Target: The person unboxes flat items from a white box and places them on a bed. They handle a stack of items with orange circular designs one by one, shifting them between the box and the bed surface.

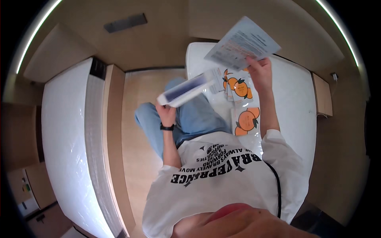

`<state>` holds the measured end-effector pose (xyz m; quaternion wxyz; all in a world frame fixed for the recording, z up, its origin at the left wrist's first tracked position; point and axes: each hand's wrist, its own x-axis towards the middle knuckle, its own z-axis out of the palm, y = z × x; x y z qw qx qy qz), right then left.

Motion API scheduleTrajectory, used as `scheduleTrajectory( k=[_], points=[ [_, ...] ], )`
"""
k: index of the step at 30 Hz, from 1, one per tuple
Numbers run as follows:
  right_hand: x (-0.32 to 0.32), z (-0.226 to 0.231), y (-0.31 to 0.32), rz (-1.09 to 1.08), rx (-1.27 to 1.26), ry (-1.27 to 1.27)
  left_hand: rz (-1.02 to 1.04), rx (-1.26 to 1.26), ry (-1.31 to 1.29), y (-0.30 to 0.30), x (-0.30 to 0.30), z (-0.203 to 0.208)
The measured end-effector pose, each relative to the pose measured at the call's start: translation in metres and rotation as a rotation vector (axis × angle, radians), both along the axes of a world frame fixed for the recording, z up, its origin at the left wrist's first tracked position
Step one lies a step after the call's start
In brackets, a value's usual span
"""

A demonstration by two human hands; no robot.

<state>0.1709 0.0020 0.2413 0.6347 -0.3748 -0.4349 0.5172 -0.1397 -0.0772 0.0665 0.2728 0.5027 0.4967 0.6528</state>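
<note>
One white box (190, 95) gripped in the left hand (166, 115) above the legs (200, 119), one flat pale packet (243, 43) pinched in the right hand (260, 72) over the mattress (293, 99), orange-print packets (247, 120) lying on it.

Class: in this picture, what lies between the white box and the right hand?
In the head view, packets printed with orange fruit lie between the white box and the right hand, on a shiny white surface.

Bright strip lights (340, 31) both sides; edges bowed, corners black.
</note>
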Motion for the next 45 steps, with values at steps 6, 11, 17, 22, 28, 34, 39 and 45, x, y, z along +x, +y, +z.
scheduleTrajectory(
  k=[6, 11, 17, 22, 28, 34, 39, 45],
  points=[
    [0.017, -0.009, -0.007, -0.012, 0.161, 0.097, 0.183, 0.293, 0.287, 0.014, 0.004, 0.040],
    [0.037, -0.028, -0.011, 0.267, -0.186, 0.460, 0.346, 0.485, 0.716, 0.005, 0.000, 0.063],
    [0.034, -0.054, -0.014, 0.325, -0.420, 0.686, 0.105, -0.026, 0.097, 0.008, 0.010, 0.068],
    [0.022, -0.047, -0.014, 0.171, -0.472, 0.457, -0.216, -0.210, -0.314, 0.018, 0.011, 0.064],
    [0.015, -0.050, -0.011, -0.014, -0.396, 0.310, -0.133, -0.379, -0.534, 0.015, 0.017, 0.035],
    [0.012, -0.074, -0.012, 0.704, -0.308, 1.092, -0.177, -0.439, -0.753, 0.011, 0.015, 0.020],
    [-0.016, -0.076, -0.023, 0.665, -0.314, 1.093, -0.201, -0.546, -0.731, -0.002, 0.016, 0.010],
    [-0.015, -0.191, -0.075, 0.541, -0.579, 1.033, -0.473, -0.611, -1.133, -0.021, 0.022, -0.004]
  ],
)
